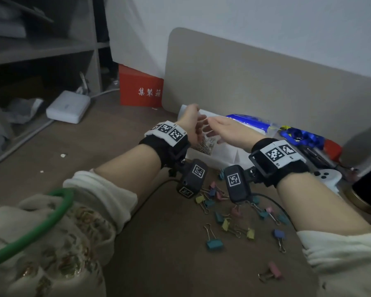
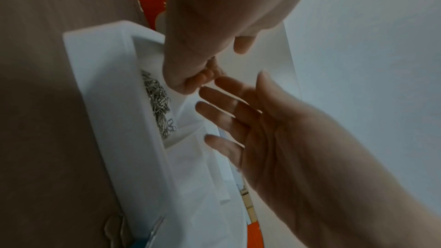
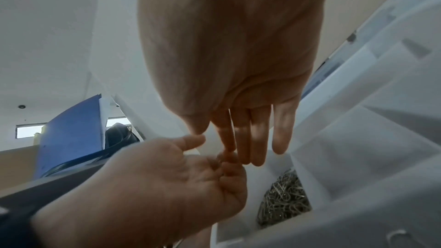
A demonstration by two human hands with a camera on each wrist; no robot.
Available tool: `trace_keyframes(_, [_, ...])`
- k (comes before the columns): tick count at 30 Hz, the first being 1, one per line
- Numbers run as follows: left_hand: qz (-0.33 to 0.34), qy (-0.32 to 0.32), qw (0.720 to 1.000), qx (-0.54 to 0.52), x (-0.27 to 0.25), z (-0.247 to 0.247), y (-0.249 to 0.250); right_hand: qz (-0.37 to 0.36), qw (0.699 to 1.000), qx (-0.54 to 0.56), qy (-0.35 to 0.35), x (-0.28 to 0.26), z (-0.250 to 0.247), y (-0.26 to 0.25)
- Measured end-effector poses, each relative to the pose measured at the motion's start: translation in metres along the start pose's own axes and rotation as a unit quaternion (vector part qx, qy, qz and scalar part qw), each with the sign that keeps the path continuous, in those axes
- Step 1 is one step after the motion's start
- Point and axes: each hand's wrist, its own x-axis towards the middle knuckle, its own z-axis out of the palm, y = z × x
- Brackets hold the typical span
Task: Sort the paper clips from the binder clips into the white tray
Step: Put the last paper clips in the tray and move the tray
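Note:
My left hand (image 1: 198, 125) hovers over the white tray (image 1: 201, 159) with its fingers curled into the palm; I see nothing inside the curl. My right hand (image 1: 210, 125) is beside it with straight fingers (image 2: 222, 101) whose tips touch the left hand's curled fingers (image 3: 229, 171). A pile of silver paper clips (image 1: 206, 144) lies in one tray compartment below the hands, and the same paper clips (image 3: 284, 203) show in the right wrist view. Several coloured binder clips (image 1: 214, 243) are scattered on the brown table in front of the tray.
A beige partition (image 1: 266, 82) stands behind the tray. To its right lie a blue plastic bag (image 1: 251, 123), a blue lanyard (image 1: 302, 136) and a white game controller (image 1: 328, 176). At the back left are a red box (image 1: 140, 88) and a white adapter (image 1: 68, 107).

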Motion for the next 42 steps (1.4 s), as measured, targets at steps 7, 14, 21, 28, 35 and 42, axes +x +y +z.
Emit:
trace_keyframes(7, [0.001, -0.005, 0.998, 0.063, 0.013, 0.009, -0.001, 0.020, 0.999, 0.013, -0.030, 0.010, 0.008, 0.007])
trace_keyframes(14, [0.014, -0.039, 0.996, 0.084, 0.008, -0.006, -0.001, 0.022, 0.999, -0.033, -0.016, -0.007, 0.001, 0.014])
trace_keyframes(21, [0.058, -0.052, 0.993, 0.087, -0.006, -0.006, -0.016, -0.003, 0.989, -0.135, -0.067, -0.042, -0.015, 0.021])
trace_keyframes(28, [0.062, -0.051, 0.981, 0.178, -0.027, 0.013, -0.031, 0.030, 0.980, -0.150, -0.124, -0.077, -0.016, 0.034])
trace_keyframes(35, [0.044, -0.060, 0.976, 0.205, -0.042, 0.020, -0.040, 0.037, 0.983, -0.136, -0.120, -0.100, -0.015, 0.043])
trace_keyframes(42, [0.007, -0.093, 0.979, 0.181, -0.061, 0.028, -0.045, 0.042, 0.982, -0.135, -0.125, -0.107, -0.003, 0.041])
